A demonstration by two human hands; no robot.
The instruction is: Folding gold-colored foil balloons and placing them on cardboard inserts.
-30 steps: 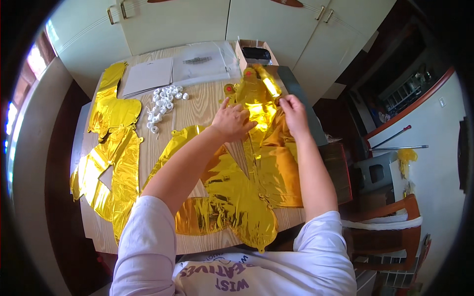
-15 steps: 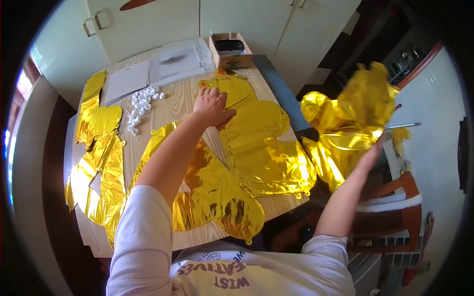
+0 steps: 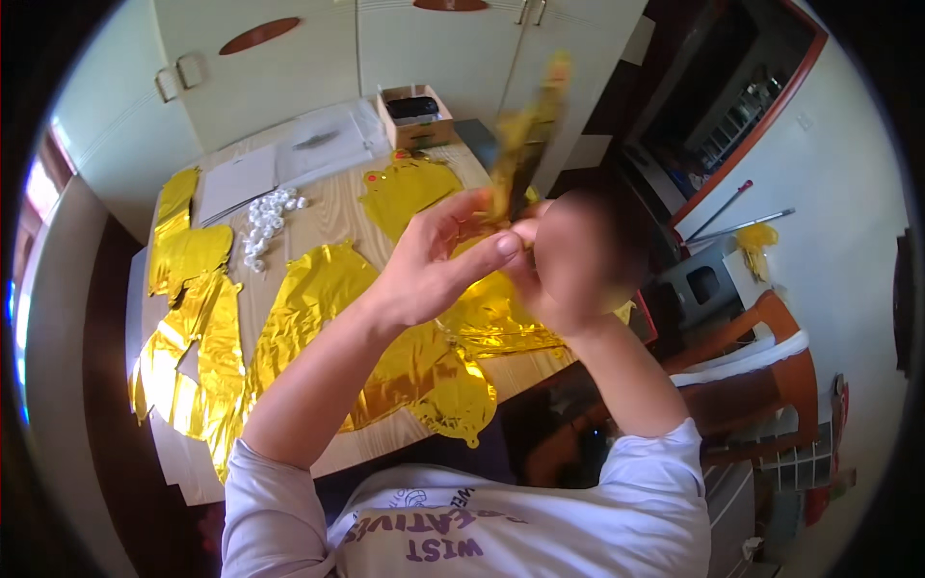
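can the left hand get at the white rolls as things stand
Probably yes: the white rolls lie uncovered to its left, though the left hand seems occupied with raised gold foil.

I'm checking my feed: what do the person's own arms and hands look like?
The left hand and right hand are bare, with no glove visible; blur partly hides the right one. Both forearms are uncovered below loose, pale lavender-white sleeves ending near the elbows. The left wrist shows no watch.

foil pieces [image 3: 313,294] on table [image 3: 330,210] | box [image 3: 421,133] behind | chair [image 3: 747,400] right of table
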